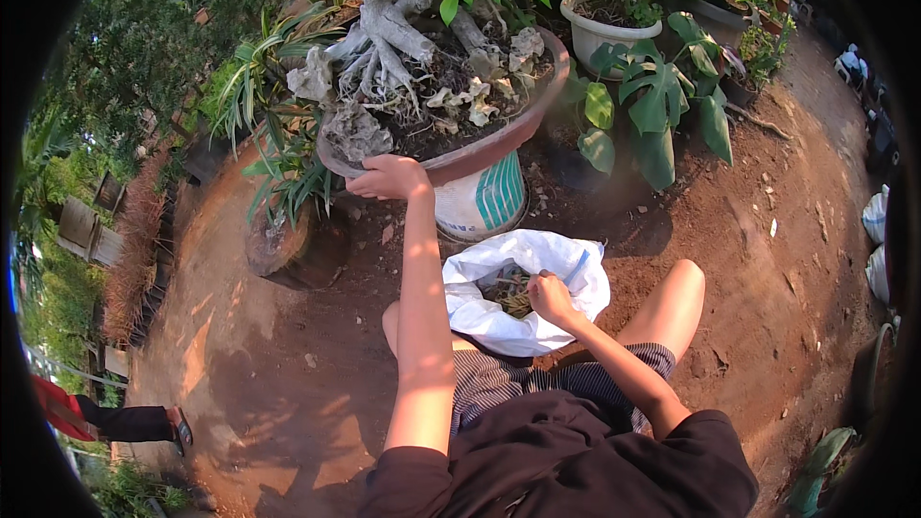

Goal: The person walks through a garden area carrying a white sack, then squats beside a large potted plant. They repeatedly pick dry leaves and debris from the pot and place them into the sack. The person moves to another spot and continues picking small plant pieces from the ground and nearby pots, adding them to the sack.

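Left hand [389,178] clamped on oval bonsai pot [499,148], 12 o'clock; right hand [551,298] fisted, contents unclear, over crinkled white sack [591,295], 4 o'clock.

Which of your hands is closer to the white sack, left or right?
Right. The right hand is at the white sack's opening; the left hand is farther up, at the brown pot's rim.

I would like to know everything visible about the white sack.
The white sack looks like thin woven plastic, creased, its wide mouth open upward, with a blue stripe at right. Greenish-brown plant-like material shows inside. It sits between the person's knees; the right hand is over its mouth, contact unclear.
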Action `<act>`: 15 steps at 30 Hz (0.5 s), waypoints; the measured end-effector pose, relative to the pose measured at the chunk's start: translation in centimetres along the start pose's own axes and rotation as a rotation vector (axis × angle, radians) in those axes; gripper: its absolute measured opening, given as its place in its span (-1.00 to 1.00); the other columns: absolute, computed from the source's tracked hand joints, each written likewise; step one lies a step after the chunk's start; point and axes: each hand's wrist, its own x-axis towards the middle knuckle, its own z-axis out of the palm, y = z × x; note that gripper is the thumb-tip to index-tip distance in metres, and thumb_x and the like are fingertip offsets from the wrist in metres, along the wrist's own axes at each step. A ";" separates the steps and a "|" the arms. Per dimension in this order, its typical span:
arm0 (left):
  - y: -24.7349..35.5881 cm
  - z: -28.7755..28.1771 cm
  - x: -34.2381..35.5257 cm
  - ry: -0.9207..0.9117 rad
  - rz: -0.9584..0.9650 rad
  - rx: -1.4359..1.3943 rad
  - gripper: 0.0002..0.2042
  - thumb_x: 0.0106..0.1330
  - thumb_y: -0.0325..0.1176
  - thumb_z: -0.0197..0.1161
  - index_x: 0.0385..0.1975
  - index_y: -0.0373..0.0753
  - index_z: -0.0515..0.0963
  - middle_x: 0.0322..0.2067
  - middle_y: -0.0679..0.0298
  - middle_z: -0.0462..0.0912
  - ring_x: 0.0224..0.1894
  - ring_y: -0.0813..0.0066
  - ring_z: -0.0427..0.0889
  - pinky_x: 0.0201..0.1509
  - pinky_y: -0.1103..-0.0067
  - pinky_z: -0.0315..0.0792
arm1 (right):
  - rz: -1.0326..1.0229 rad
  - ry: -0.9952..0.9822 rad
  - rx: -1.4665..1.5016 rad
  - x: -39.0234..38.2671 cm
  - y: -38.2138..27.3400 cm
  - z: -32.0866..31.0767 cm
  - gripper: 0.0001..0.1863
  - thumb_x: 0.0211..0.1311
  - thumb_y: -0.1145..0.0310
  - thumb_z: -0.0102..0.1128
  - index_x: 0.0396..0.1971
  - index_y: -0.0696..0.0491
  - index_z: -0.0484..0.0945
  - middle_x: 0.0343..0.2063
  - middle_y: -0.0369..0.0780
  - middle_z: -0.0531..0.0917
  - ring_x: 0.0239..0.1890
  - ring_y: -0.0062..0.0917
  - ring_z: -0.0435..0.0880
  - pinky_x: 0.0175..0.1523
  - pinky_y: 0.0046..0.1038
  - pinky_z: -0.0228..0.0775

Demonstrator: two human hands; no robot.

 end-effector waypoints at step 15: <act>0.1 -0.1 -0.2 -0.007 -0.007 -0.011 -0.54 0.43 -0.23 -0.19 0.16 -0.50 0.18 0.15 -0.17 0.29 0.25 -0.16 0.27 0.27 -0.03 0.16 | -0.110 -0.031 0.279 5.5 -3.8 -8.0 -0.86 0.03 0.60 0.22 -0.36 0.16 0.63 -0.39 -0.07 0.66 -0.34 -0.24 0.70 -0.23 -0.26 0.54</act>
